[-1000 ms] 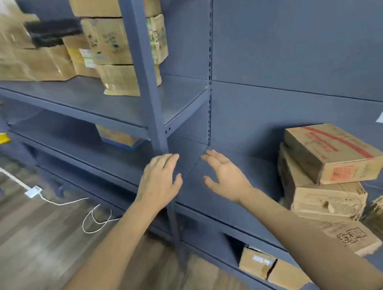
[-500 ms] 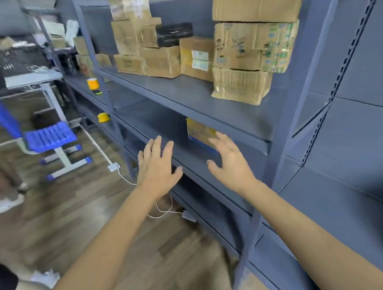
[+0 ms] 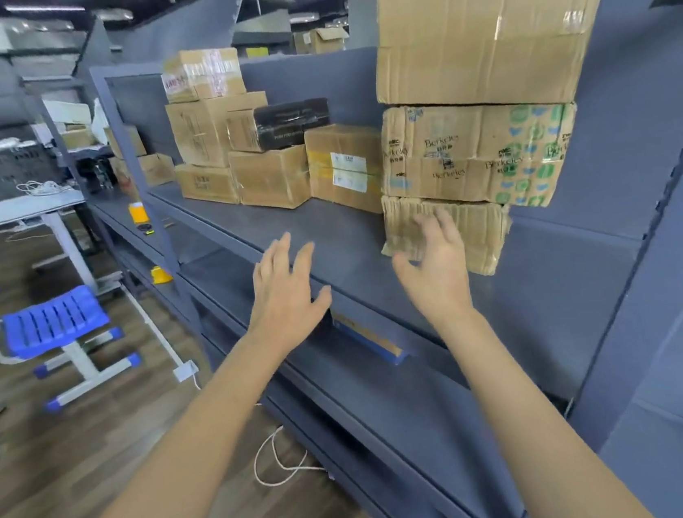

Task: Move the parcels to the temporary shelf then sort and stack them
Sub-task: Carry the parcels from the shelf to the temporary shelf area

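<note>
Grey shelf holds stacked parcels; chair nearby.

A grey metal shelf runs from the left-centre of the frame toward the lower right. On its upper board, at centre right, stands a stack of three parcels: a crumpled brown parcel directly on the board, a printed box on that, and a large plain box on top. Further left a labelled box, a brown box and a low box rest on the same board. On the board below lies a blue-edged flat box.
</note>
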`<state>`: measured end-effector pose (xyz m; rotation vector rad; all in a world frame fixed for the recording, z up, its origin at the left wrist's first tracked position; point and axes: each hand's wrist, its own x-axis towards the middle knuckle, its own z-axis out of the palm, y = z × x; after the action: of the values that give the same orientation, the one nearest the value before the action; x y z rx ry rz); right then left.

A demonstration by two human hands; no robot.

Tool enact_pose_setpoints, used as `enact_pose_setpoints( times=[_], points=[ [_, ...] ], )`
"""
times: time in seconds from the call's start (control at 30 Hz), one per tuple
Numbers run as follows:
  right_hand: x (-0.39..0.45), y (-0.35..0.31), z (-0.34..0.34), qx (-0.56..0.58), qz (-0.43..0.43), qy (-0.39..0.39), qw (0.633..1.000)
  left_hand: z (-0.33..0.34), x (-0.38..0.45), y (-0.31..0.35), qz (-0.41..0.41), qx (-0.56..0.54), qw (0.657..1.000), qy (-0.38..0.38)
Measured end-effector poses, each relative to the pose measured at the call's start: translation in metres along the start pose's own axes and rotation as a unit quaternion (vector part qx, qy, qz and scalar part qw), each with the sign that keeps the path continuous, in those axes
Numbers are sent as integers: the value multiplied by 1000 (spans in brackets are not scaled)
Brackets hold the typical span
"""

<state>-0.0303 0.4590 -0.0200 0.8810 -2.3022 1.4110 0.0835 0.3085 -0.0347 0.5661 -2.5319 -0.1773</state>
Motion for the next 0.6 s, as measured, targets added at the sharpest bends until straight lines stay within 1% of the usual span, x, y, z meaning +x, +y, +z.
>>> enact_pose_setpoints(
  times=[0.1,0.17,0.27,0.37,0.43,0.47,0.53,0.6],
  points=[
    [26,9,-4,5,23,61,998,10,39,11,-3,-85,996,1],
    [36,16,-10,16,43,124,991,17,60,24,-3,-161,987,-2],
    [47,28,-20,35,76,232,969,30,89,44,4,-248,969,-12],
    [64,43,-31,97,140,297,939,39,117,60,7,-326,945,-27],
    [78,56,-41,172,164,306,922,42,136,66,-9,-388,920,-49],
    [83,61,-46,213,185,295,913,44,145,67,-15,-416,907,-62],
    [89,72,-51,279,231,248,898,50,163,67,-27,-461,883,-90],
    [89,79,-51,318,245,202,893,59,178,63,-33,-499,856,-130]
  ],
)
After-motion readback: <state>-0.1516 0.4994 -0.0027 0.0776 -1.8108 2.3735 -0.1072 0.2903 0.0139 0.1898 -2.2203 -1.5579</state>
